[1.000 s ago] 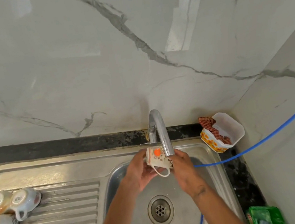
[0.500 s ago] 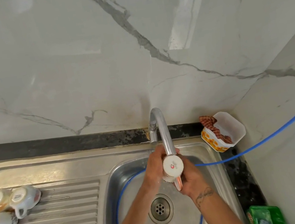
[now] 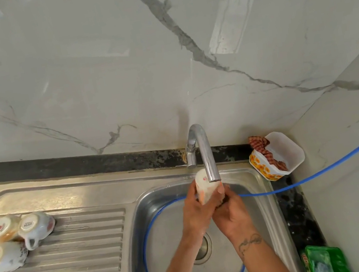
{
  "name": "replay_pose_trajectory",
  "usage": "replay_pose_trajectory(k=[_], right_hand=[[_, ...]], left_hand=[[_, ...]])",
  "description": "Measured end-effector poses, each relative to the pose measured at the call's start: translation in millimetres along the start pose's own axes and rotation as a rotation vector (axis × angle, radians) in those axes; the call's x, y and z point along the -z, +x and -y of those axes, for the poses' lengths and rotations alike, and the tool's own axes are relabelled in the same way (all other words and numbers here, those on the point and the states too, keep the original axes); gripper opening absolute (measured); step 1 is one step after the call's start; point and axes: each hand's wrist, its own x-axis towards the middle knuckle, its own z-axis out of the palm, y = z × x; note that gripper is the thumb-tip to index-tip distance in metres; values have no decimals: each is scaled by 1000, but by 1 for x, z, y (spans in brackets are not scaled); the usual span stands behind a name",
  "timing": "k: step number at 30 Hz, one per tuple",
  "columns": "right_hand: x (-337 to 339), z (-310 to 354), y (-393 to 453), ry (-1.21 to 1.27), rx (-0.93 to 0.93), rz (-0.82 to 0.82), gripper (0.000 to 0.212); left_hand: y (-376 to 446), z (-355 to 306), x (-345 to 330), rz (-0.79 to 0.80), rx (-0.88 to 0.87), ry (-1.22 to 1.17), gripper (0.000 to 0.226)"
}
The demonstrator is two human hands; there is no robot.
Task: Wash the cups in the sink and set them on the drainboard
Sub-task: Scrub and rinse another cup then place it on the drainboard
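The left hand [image 3: 193, 215] and right hand [image 3: 232, 216] both grip one cup [image 3: 204, 187] over the sink [image 3: 260, 196]; turned since a moment ago, it sits base-up under the faucet [image 3: 206, 155]. Rinsing seems nearly finished. Three cups [image 3: 12, 239] wait on the drainboard [image 3: 65, 271].

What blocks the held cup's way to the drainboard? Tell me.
Nothing visible. Both the left hand and the right hand hold the cup under the faucet. The drainboard is bare beside three upturned cups at its far left.
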Motion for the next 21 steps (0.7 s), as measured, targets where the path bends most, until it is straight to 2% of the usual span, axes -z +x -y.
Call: replay_pose_trajectory(k=[3,5,7,9,10,12,15,16,19,21], right_hand=[[-5,5,-7,-39,-35,-54,35],[-12,13,-5,-127,-18,-80,31],[-21,20,-2,-315,97,-103,31],[-30,23,-1,-542,252,-109,27],[-33,26,-4,-649,320,-73,20],[-40,26,-12,-894,397,44,19],[-41,17,-25,-1219,402,232,28],[-39,13,-28,-1252,415,232,28],[-37,7,-32,-1080,349,105,19],[-37,10,-31,-1197,371,100,16]], left_hand=[[5,-15,-3,89,44,76,83],[8,-31,-2,167,98,77,71],[12,-39,6,137,274,7,59],[9,-38,18,99,502,-164,64],[7,-35,22,64,553,-287,66],[6,-29,29,-60,558,-509,62],[11,-20,35,-151,543,-612,48],[11,-18,36,-168,551,-619,46],[18,-11,35,-190,572,-619,47],[23,-13,28,-183,587,-693,47]])
